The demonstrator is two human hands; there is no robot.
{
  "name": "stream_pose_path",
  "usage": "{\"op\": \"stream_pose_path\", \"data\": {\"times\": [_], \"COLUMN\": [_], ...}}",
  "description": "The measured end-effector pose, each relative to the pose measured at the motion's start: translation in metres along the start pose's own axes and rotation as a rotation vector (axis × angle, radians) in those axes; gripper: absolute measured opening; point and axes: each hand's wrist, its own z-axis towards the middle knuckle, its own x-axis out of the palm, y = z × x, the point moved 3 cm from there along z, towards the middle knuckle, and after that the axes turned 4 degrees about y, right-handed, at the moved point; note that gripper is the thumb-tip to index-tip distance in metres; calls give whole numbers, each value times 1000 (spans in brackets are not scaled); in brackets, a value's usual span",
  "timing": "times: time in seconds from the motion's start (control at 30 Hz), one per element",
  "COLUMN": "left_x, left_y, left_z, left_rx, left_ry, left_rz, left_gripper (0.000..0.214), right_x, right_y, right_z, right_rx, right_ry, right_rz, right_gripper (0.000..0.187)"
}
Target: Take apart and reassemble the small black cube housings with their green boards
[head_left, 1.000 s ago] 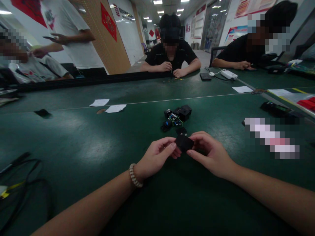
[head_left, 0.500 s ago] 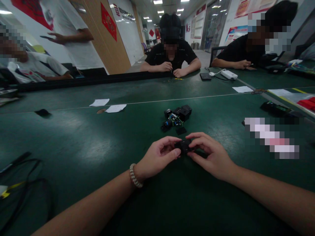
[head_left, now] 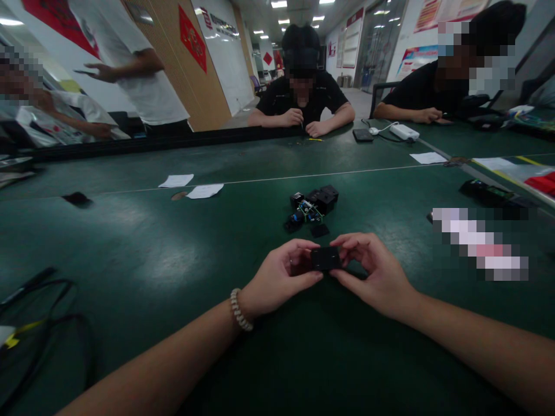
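Small black square plastic casing [head_left: 326, 258]: being pinched between left hand [head_left: 281, 277] and right hand [head_left: 373, 274], fingertips gripping opposite edges, apparently steadying it just above dark green bench [head_left: 130, 248], near loose black parts cluster [head_left: 312, 209].

Dim room under ceiling strip lights

Pale glare patches on the green table [head_left: 143, 254] toward its left edge; soft shadows; wide-angle bending at the picture edges; slight overall softness.

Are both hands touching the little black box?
Touching. The head view shows the left hand and the right hand pinching opposite ends of the little black box, fingertips right against it.
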Motion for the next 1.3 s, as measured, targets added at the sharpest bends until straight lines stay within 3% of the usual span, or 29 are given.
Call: {"op": "stream_pose_path", "data": {"times": [0.67,1.3], "left_x": [-3,-2], "left_y": [3,2], "left_z": [2,0], "left_rx": [51,-28], "left_ry": [-7,-17], "left_rz": [21,79], "left_gripper": [45,44], "right_x": [-2,-5], "right_y": [-2,-4], "right_z": [1,3], "right_rx": [-5,187], "right_ry": [28,-5], "right_rz": [-64,79], "right_gripper": [35,28]}}
